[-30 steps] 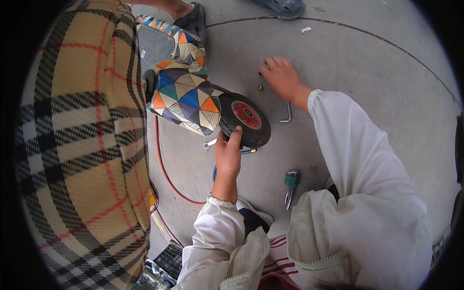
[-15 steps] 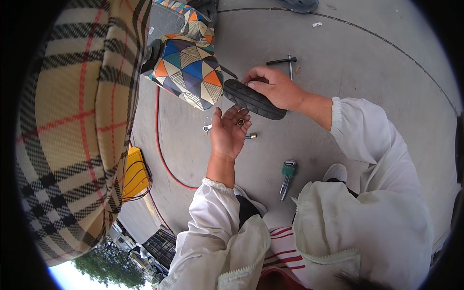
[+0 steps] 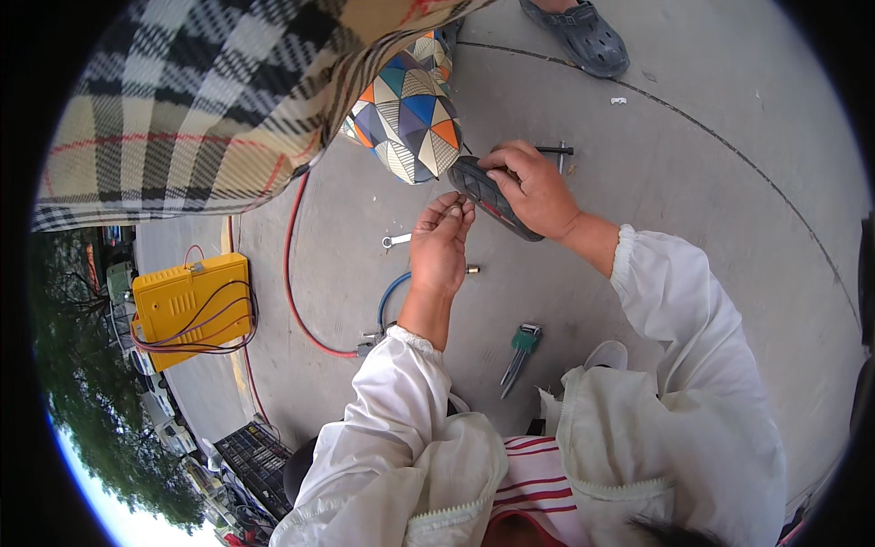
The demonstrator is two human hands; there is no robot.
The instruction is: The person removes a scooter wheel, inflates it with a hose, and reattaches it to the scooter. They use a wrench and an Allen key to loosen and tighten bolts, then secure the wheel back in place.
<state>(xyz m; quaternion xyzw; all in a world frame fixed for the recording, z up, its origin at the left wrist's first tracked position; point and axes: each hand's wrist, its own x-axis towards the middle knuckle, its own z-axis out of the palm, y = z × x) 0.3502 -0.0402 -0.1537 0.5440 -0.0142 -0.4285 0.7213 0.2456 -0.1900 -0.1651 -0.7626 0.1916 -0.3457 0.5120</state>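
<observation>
My right hand [image 3: 542, 196] grips a small black treaded tyre [image 3: 477, 185] from its right side, thumb and fingers closed over it. Just below the tyre, my left hand [image 3: 437, 251] has its thumb pressed against curled fingers. A small ring-shaped metal part lay on those fingers earlier; the pinch now mostly hides it. The left fingertips are close to the tyre, and I cannot tell whether they touch it. Beyond the tyre is a cover patterned in coloured triangles [image 3: 406, 114].
Around my hands on the concrete lie a spanner [image 3: 396, 241], a green-held hex key set [image 3: 520, 356], a black-handled T-shaped tool [image 3: 552, 150] and a red hose [image 3: 289, 251]. A yellow case [image 3: 196, 292] stands left. Plaid fabric [image 3: 228, 100] fills the upper left; another person's dark clog [image 3: 588, 41] is at the top.
My left thumb has closed over the small metal part that lay on my open fingers. The view has shifted, bringing the yellow case and the clog further into sight.
</observation>
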